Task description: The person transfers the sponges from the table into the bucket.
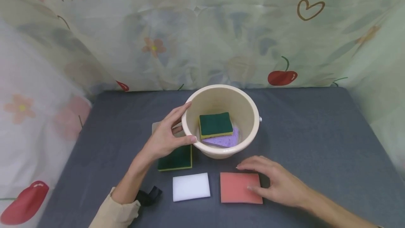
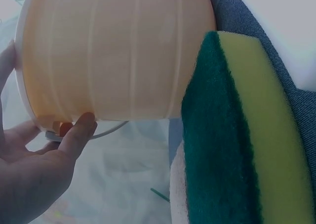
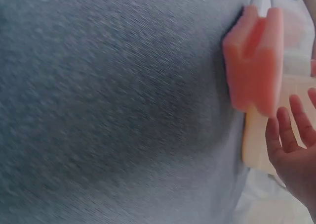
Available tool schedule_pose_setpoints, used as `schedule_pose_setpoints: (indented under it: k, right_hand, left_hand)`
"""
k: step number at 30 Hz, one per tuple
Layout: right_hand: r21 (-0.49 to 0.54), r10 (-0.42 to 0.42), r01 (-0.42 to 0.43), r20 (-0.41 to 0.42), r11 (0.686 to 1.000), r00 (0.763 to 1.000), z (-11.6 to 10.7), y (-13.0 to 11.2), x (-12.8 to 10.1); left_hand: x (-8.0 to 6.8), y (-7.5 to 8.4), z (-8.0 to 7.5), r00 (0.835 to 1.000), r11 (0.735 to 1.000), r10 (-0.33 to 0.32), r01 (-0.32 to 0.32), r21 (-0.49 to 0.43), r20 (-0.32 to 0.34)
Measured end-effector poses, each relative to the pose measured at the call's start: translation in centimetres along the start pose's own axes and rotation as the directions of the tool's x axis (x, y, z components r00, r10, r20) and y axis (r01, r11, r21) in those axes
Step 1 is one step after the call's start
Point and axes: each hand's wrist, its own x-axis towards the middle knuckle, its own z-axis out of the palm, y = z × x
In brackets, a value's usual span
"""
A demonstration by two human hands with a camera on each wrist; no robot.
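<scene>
A cream bucket (image 1: 218,103) stands near the back of the table. My left hand (image 1: 162,138) grips its left rim, with the thumb at the front and the fingers spread along the outside. Inside lie a green-and-yellow sponge (image 1: 216,124) and, partly under it, a purple sponge (image 1: 227,141). Over the right part of a pink sponge (image 1: 235,187) hovers my right hand (image 1: 278,182), fingers loosely bent and thumb overlapping it in the head view. From the right wrist, the pink sponge (image 3: 254,70) shows a grooved side, with the fingertips beside it.
Left of the pink sponge lies a white sponge (image 1: 191,187). Another green-and-yellow sponge (image 1: 176,158) sits below my left hand, and a pale flat piece (image 1: 154,126) is mostly hidden behind that hand. A black strap (image 1: 148,196) shows at the left wrist. Patterned curtains (image 1: 196,38) surround the table.
</scene>
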Motion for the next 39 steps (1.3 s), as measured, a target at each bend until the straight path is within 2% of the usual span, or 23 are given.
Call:
schedule_pose_setpoints:
  k: [6, 12, 18, 24, 31, 39]
  right_hand:
    - [-0.032, 0.074, -0.073, 0.045, 0.997, 0.996, 0.9, 0.3, -0.6]
    - [-0.082, 0.100, -0.093, 0.090, 0.992, 0.991, 2.0, 0.5, -1.1]
    - [-0.077, 0.258, -0.248, 0.186, 0.966, 0.948, 2.5, 0.2, -1.1]
    - [-0.117, 0.237, -0.219, 0.182, 0.969, 0.954, 2.7, 0.1, -1.1]
    - [-0.100, 0.281, -0.264, 0.221, 0.959, 0.934, 2.6, -0.3, -0.7]
    - [-0.068, 0.270, -0.261, 0.247, 0.963, 0.931, 2.2, -0.7, -0.3]
  left_hand:
    - [0.1, 0.0, -0.1, 1.000, 1.000, 0.017, -0.017, 0.002, 0.007]
    - [0.1, -0.2, -0.1, 1.000, 1.000, 0.003, -0.003, 0.015, -0.003]
    - [0.0, -0.2, -0.1, 1.000, 1.000, 0.002, -0.002, 0.016, 0.001]
    - [0.0, -0.1, 0.0, 1.000, 1.000, 0.002, -0.001, 0.016, -0.004]
    - [-0.1, 0.0, 0.1, 1.000, 1.000, -0.009, 0.009, -0.004, 0.000]
    - [-0.1, 0.1, 0.1, 1.000, 1.000, -0.007, 0.007, -0.024, 0.005]
